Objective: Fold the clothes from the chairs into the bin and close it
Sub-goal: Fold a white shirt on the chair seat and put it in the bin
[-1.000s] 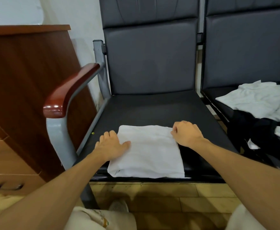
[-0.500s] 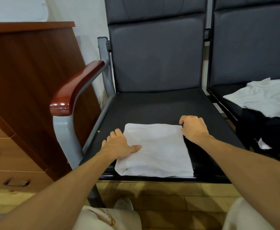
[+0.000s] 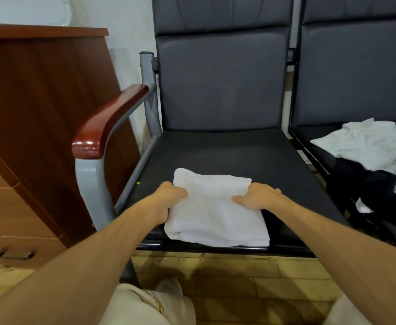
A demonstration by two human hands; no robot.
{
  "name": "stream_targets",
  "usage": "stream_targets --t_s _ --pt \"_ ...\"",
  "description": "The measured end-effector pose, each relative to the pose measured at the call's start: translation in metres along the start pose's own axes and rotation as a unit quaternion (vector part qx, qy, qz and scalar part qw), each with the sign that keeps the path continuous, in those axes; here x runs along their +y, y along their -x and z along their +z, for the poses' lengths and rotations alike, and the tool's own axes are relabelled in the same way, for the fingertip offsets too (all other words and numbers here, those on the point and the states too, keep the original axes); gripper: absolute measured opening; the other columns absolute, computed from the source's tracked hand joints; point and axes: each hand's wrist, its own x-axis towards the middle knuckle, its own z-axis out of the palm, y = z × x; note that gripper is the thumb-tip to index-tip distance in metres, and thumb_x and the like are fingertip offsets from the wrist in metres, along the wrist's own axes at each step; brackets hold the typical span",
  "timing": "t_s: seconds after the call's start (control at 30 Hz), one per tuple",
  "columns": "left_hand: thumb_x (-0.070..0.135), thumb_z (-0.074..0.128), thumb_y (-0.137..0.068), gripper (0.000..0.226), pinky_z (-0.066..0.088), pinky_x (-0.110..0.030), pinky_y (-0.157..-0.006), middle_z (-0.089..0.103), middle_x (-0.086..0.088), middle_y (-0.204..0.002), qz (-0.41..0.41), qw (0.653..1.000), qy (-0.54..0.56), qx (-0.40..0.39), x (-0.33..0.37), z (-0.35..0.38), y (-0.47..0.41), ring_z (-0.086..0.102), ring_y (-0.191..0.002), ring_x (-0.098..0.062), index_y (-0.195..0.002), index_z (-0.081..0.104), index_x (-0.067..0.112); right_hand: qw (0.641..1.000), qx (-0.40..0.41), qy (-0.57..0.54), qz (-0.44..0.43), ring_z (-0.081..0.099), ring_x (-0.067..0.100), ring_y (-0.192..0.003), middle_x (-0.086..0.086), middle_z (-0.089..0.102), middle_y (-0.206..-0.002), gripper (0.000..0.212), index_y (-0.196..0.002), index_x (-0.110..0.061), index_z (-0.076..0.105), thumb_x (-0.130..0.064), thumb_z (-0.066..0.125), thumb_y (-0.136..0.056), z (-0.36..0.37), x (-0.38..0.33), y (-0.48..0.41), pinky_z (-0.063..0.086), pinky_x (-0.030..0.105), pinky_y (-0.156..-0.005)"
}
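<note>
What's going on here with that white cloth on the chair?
A person is folding laundry. Both hands grip a folded white cloth lying at the front of the dark chair seat: the left hand on its left edge, the right hand on its right edge. On the next chair, a heap of white and black clothes lies unfolded. No bin is in view.

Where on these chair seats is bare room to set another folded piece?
Left seat: bare behind the folded white cloth up to the backrest, plus a strip on its right. Right seat: crowded with white clothes and black clothes.
</note>
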Motion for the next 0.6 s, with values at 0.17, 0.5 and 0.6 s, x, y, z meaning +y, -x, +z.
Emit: stream_targets --t_s 0.17,0.5,0.6 --pt "0.015 0.076 -0.081 0.059 0.053 -0.045 -0.064 0.063 -0.015 -0.116 -0.077 0.985 0.144 -0.050 0.000 -0.011 0.007 0.063 -0.096 -0.035 -0.133 0.048 0.013 0.997 0.048 0.036 -0.041 0.041 0.031 -0.124 0.011 0.053 -0.127 0.038 -0.107 -0.012 0.053 -0.046 0.036 -0.100 -0.003 -0.011 0.010 0.022 0.044 -0.106" --pt "0.025 0.042 -0.103 0.018 0.053 -0.044 -0.078 0.061 -0.004 -0.115 0.033 0.990 0.091 -0.102 0.008 -0.007 0.022 0.060 -0.103 -0.026 -0.121 0.047 0.028 0.956 0.058 -0.243 -0.156 0.058 0.027 -0.107 0.013 0.054 -0.131 0.062 -0.146 -0.024 0.019 -0.019 0.056 -0.096 -0.021 0.001 0.031 0.051 0.036 -0.087" --pt "0.023 0.041 -0.103 0.018 0.054 -0.038 -0.070 0.062 -0.003 -0.113 0.091 0.984 0.122 -0.094 0.013 -0.008 0.035 0.062 -0.101 -0.024 -0.119 0.048 0.027 0.922 0.087 -0.328 -0.186 0.048 0.027 -0.128 0.011 0.052 -0.137 0.073 -0.150 -0.036 0.015 -0.009 0.055 -0.095 -0.025 0.004 0.042 0.045 0.040 -0.101"
